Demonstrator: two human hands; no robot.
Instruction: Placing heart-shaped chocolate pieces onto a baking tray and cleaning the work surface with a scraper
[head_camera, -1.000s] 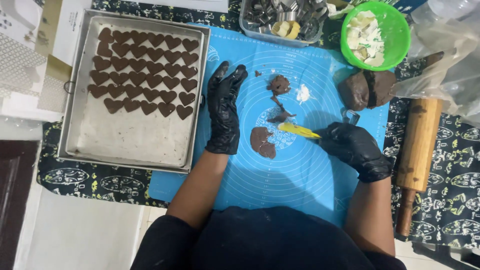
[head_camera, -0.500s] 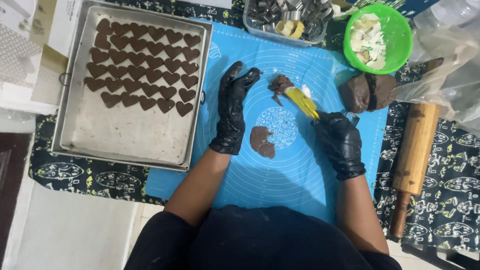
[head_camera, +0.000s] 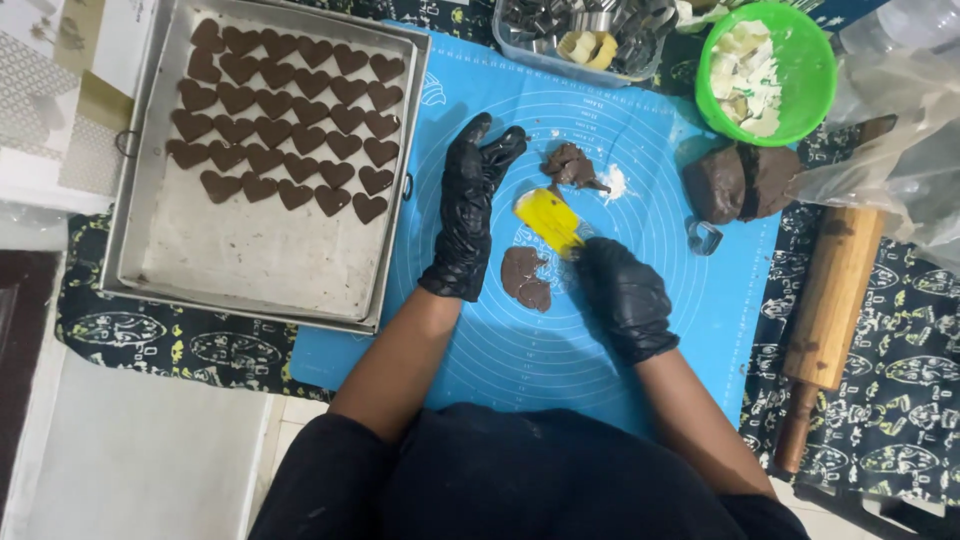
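Observation:
Both my hands wear black gloves. My left hand (head_camera: 468, 210) lies flat, fingers spread, on the blue silicone mat (head_camera: 520, 340). My right hand (head_camera: 622, 295) grips a yellow scraper (head_camera: 549, 220), whose blade rests on the mat just above a flat piece of brown dough (head_camera: 527, 278). A small heap of dough scraps (head_camera: 571, 165) lies beyond the scraper, with a dab of white flour (head_camera: 614, 183) beside it. At the left stands a metal baking tray (head_camera: 250, 270) holding several rows of brown heart-shaped cookies (head_camera: 290, 120).
A lump of brown dough (head_camera: 738, 180) and a small metal cutter (head_camera: 704, 237) sit at the mat's right. A wooden rolling pin (head_camera: 828, 310) lies further right. At the back are a green bowl (head_camera: 790, 60), a clear box of cutters (head_camera: 590, 30) and a plastic bag (head_camera: 900, 120).
My right hand has swung the yellow scraper from the mat's right side toward the centre, down beside the flat dough piece. My left hand has stayed flat on the mat.

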